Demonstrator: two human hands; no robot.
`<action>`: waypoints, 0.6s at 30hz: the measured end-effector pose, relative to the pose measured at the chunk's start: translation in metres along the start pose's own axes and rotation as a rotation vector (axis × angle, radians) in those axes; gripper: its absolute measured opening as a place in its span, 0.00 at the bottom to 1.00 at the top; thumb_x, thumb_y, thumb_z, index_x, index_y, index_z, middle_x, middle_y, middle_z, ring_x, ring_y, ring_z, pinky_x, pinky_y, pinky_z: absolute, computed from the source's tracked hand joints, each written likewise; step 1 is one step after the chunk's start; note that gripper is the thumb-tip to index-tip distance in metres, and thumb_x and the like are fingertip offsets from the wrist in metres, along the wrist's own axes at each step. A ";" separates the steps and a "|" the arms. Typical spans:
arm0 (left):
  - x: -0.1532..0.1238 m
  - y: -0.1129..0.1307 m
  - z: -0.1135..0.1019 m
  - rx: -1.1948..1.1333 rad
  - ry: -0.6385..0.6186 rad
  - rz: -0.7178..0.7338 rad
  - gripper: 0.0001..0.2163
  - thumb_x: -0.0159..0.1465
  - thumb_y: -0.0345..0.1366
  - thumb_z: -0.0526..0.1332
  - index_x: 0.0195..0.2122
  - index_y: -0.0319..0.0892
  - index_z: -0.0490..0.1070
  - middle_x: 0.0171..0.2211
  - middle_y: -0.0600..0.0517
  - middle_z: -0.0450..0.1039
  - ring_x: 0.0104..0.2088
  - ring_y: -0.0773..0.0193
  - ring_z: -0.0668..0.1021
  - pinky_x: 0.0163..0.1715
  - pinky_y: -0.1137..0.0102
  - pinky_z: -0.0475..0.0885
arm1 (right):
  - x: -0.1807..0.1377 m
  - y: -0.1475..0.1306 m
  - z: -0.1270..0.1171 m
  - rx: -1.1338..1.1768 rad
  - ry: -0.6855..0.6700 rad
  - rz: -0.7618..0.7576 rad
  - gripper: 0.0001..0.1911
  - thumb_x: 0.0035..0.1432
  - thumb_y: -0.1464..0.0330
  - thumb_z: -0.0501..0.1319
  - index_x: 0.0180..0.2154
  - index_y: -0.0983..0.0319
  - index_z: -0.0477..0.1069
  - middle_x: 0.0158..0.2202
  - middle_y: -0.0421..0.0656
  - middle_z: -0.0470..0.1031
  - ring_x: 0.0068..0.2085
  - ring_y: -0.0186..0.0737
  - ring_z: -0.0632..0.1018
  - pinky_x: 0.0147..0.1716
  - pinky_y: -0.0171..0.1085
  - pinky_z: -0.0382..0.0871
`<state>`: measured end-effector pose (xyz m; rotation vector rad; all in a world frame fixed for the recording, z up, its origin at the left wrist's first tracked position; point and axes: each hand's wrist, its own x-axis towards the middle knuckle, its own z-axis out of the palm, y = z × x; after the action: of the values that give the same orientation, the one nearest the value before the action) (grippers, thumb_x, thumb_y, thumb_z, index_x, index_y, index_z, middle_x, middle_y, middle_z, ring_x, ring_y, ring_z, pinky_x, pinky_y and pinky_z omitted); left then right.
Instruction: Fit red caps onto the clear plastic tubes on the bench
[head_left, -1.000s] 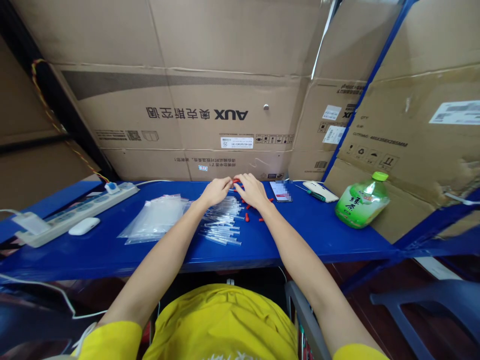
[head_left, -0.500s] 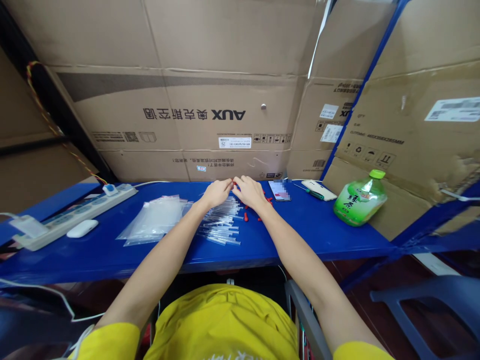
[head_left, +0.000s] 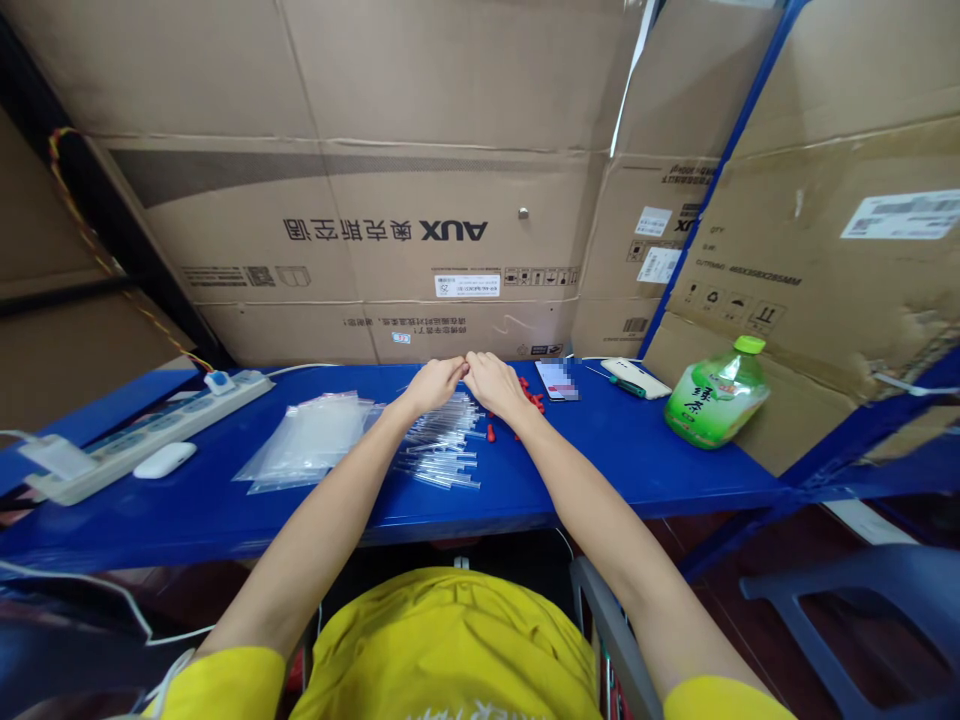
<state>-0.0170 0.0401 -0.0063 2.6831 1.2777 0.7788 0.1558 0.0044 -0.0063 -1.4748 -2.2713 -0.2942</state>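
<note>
My left hand (head_left: 435, 386) and my right hand (head_left: 495, 385) meet at the fingertips, over the far end of a pile of clear plastic tubes (head_left: 442, 440). Both are closed in a pinch. Whatever lies between the fingers is hidden or too small to name. Small red caps (head_left: 534, 400) lie beside and partly behind my right hand, and one red cap (head_left: 491, 433) sits apart, nearer to me. To the left of the tubes is a stack of clear zip bags (head_left: 311, 440).
On the blue table (head_left: 300, 520) a power strip (head_left: 157, 430) and a white case (head_left: 165, 459) lie left. A phone (head_left: 556, 380), a green screwdriver (head_left: 628, 387), a white phone-like slab (head_left: 637, 375) and a green tea bottle (head_left: 716, 395) are on the right. Cardboard (head_left: 375, 180) walls the back.
The fingertips have drawn closer together, and a speck of red between them is now out of sight. The view has shifted slightly; the things on the table lie as before.
</note>
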 end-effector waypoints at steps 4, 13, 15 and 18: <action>0.001 -0.002 0.000 -0.020 0.000 0.029 0.17 0.75 0.43 0.47 0.38 0.43 0.72 0.38 0.45 0.81 0.38 0.56 0.81 0.40 0.67 0.68 | 0.001 0.001 0.000 0.010 -0.003 -0.012 0.13 0.76 0.65 0.49 0.51 0.61 0.69 0.50 0.49 0.79 0.52 0.46 0.75 0.46 0.39 0.68; -0.007 -0.001 -0.008 -0.130 0.016 -0.065 0.16 0.75 0.46 0.48 0.41 0.44 0.71 0.32 0.50 0.77 0.33 0.59 0.77 0.36 0.67 0.65 | -0.005 0.004 -0.002 0.063 0.073 0.017 0.16 0.77 0.60 0.48 0.55 0.59 0.68 0.49 0.48 0.80 0.51 0.45 0.77 0.44 0.37 0.67; -0.008 -0.002 -0.008 -0.152 0.030 -0.088 0.15 0.75 0.47 0.50 0.46 0.44 0.70 0.32 0.51 0.77 0.33 0.58 0.78 0.35 0.68 0.65 | -0.006 0.007 -0.003 0.087 0.085 0.026 0.18 0.77 0.59 0.48 0.60 0.58 0.66 0.50 0.47 0.80 0.52 0.46 0.77 0.44 0.37 0.67; -0.009 -0.001 -0.007 -0.118 0.009 -0.086 0.15 0.76 0.47 0.48 0.46 0.45 0.70 0.33 0.50 0.78 0.35 0.57 0.79 0.36 0.67 0.66 | -0.006 0.009 -0.003 0.088 0.078 0.005 0.20 0.78 0.59 0.47 0.63 0.57 0.64 0.51 0.48 0.81 0.53 0.46 0.78 0.44 0.37 0.67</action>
<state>-0.0261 0.0335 -0.0039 2.5184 1.2958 0.8290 0.1663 0.0023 -0.0066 -1.4004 -2.1905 -0.2428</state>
